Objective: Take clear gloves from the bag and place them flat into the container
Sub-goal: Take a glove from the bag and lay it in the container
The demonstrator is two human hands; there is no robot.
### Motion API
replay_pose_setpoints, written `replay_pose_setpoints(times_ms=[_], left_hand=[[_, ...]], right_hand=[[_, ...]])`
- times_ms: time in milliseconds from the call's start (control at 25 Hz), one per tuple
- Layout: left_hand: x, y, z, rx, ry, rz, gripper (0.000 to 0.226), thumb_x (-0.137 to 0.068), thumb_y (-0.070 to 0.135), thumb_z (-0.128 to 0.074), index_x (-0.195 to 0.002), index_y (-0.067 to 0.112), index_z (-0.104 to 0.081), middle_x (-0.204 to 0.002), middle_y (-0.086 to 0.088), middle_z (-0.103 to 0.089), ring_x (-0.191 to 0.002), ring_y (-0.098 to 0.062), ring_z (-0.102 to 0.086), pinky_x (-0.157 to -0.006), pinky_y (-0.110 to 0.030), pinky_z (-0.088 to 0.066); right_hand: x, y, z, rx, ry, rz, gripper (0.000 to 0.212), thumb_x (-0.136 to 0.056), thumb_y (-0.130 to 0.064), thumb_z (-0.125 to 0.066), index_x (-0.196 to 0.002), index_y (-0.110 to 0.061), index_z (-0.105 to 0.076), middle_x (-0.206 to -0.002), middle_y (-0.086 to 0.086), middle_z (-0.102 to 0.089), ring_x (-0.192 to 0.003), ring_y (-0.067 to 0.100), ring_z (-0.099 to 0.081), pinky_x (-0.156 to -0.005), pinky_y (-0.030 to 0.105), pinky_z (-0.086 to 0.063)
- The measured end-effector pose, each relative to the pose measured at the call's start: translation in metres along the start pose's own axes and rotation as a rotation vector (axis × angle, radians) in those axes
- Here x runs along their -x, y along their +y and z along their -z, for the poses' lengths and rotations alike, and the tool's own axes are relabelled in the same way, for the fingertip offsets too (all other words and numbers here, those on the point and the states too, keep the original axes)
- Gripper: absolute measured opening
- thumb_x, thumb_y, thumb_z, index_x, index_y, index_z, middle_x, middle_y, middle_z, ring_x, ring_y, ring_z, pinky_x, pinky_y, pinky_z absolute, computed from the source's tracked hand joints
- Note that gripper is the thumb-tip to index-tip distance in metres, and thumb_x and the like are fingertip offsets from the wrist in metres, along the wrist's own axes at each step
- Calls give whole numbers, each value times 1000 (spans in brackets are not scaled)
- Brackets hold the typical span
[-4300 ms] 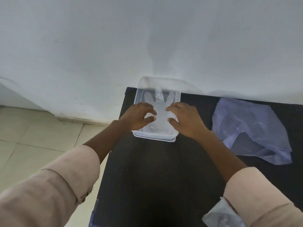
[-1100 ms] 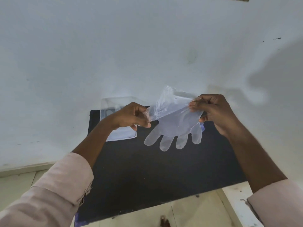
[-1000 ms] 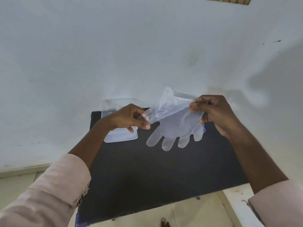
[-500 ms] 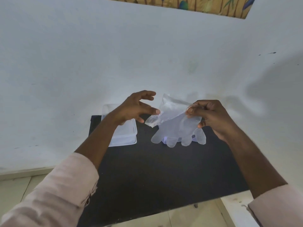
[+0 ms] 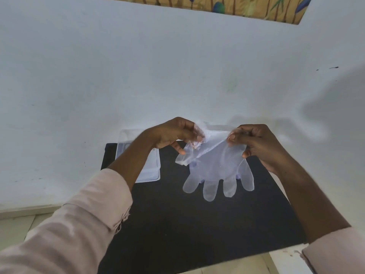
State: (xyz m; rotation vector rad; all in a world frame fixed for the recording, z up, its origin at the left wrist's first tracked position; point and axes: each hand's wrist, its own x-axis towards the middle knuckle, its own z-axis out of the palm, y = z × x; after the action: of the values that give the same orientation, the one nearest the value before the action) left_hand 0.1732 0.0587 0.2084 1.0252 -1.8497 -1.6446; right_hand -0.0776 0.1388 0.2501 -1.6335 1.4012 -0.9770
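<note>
You are between bag and container: one clear glove (image 5: pixel 217 167) is out and held up in the air above the dark surface (image 5: pixel 187 224), its four fingers hanging down toward you. Your left hand (image 5: pixel 173 135) pinches one side of the cuff between thumb and fingertips, and your right hand (image 5: pixel 256 143) pinches the other side, so each grip is pressed closed on the thin film. The cuff looks crumpled and partly folded over near your left hand, though the plastic is so clear that I cannot tell how many layers you hold.

The container (image 5: pixel 152 175) sits on the surface to the left, by the wall, half hidden behind your left forearm; what it holds cannot be made out from here.

The step in hand is spreading the glove. Next, I judge, you need to draw the cuff taut to shake out that fold, carry the glove left over the container, and lower it fingers first so it lies flat, not bunched.
</note>
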Motion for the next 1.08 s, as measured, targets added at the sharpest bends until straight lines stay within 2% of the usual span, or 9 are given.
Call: replay_pose_setpoints(times_ms=[160, 280, 560, 640, 760, 840, 920, 1000, 1080], left_hand=[[5, -34, -2, -15, -73, 64, 31, -75, 7, -81, -102, 20, -73, -97, -2, -76, -88, -22, -73, -59, -33, -58], [10, -58, -10, -25, -14, 132, 32, -74, 14, -83, -104, 18, -72, -104, -8, -77, -97, -25, -73, -60, -34, -58], [23, -80, -13, 61, 86, 147, 24, -72, 13, -84, -93, 20, -74, -84, -5, -78, -80, -21, -74, -55, -31, -57], [28, -82, -9, -44, 49, 218, 29, -72, 6, -83, -95, 21, -72, -83, -4, -78, -80, -19, -74, -57, -35, -60], [36, -73, -5, -337, -12, 346, 51, -67, 8, -86, -112, 24, -66, -102, -3, -72, -90, -18, -70, -66, -40, -63], [37, -55, -2, -287, 155, 244, 67, -61, 14, -90, -120, 27, -62, -114, 4, -65, -95, -14, -67, -60, -34, -61], [34, -31, 2, -100, 289, 54, 77, -57, 21, -92, -126, 30, -59, -123, 10, -60, -100, -12, -66, -57, -29, -58], [28, -10, 4, 31, 285, -34, 78, -60, 24, -90, -131, 29, -57, -130, 10, -58, -103, -12, -68, -59, -30, -57], [22, 3, 3, 49, 225, -29, 63, -69, 20, -86, -127, 26, -61, -130, 8, -62, -108, -13, -67, -60, -30, -57]], right_hand=[[-22, 5, 9, -5, -5, -8, 6, -87, -12, -70, -83, -9, -73, -71, -2, -70, -62, 7, -63, -48, 23, -45], [-35, 8, 11, -4, -18, 2, 6, -86, -12, -70, -83, -10, -74, -71, -4, -71, -62, 5, -64, -48, 22, -45], [-42, 7, 6, -23, -50, 2, 7, -87, -12, -69, -82, -13, -73, -74, -1, -75, -68, 5, -69, -47, 21, -45], [-39, 5, 5, -33, -49, 4, 7, -86, -12, -69, -80, -14, -73, -74, -3, -75, -71, 6, -70, -46, 21, -45], [-34, 3, 2, -37, -59, -4, 7, -86, -14, -70, -80, -15, -73, -75, -2, -75, -72, 8, -70, -47, 22, -45], [-30, 1, 0, -15, -72, 0, 9, -86, -14, -70, -79, -16, -73, -73, -4, -74, -69, 6, -69, -47, 21, -45], [-26, -3, -2, -4, -67, 5, 11, -86, -12, -69, -77, -17, -73, -69, -6, -73, -63, 4, -67, -45, 20, -44], [-21, -7, -2, -13, -57, 12, 12, -86, -11, -69, -77, -16, -73, -70, -5, -74, -64, 5, -67, -44, 20, -43], [-15, -11, -1, -12, -49, 18, 11, -86, -11, -68, -78, -15, -73, -73, -4, -75, -68, 6, -69, -45, 21, -44]])
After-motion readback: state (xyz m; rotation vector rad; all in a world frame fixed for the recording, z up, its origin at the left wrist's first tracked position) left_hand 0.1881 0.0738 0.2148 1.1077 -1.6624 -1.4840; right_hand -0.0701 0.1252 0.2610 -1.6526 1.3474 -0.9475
